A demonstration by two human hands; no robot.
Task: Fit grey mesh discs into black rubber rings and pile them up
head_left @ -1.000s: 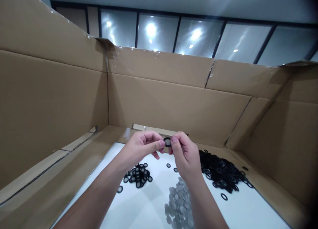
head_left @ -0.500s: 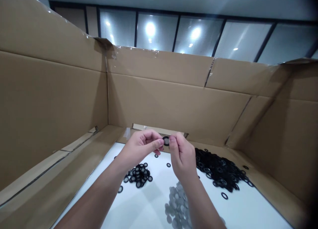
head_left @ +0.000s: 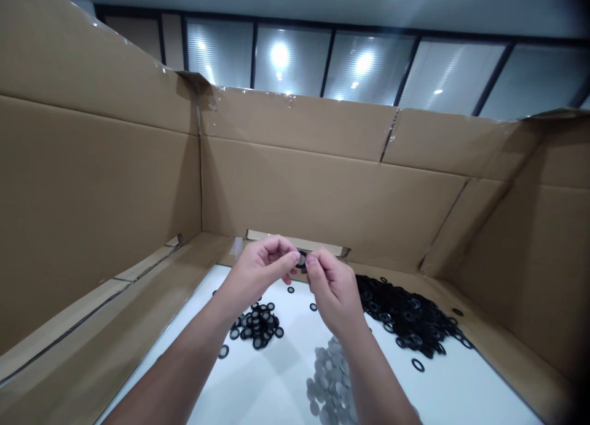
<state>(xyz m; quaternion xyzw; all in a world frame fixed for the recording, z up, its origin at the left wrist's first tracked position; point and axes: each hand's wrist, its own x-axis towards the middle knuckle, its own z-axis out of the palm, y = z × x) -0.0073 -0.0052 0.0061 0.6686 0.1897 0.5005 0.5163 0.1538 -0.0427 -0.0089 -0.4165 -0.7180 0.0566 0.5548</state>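
A small black ring with a grey centre is held up between my two hands, above the far edge of the white board. My left hand pinches its left side between thumb and finger. On its right side, the thumb and fingers of my right hand grip the rim. Below my left hand lies a pile of black rings with grey centres. Grey discs are heaped under my right forearm, which hides part of them. To the right spreads a large pile of black rings.
The white board lies inside a cardboard enclosure with a tall back wall and side walls. A few single rings are scattered about, including one near the right pile. A cardboard strip lies behind my hands.
Both hands have shifted slightly left with the ring between them. The ring looks more turned, and my right fingers sit closer to my left ones.
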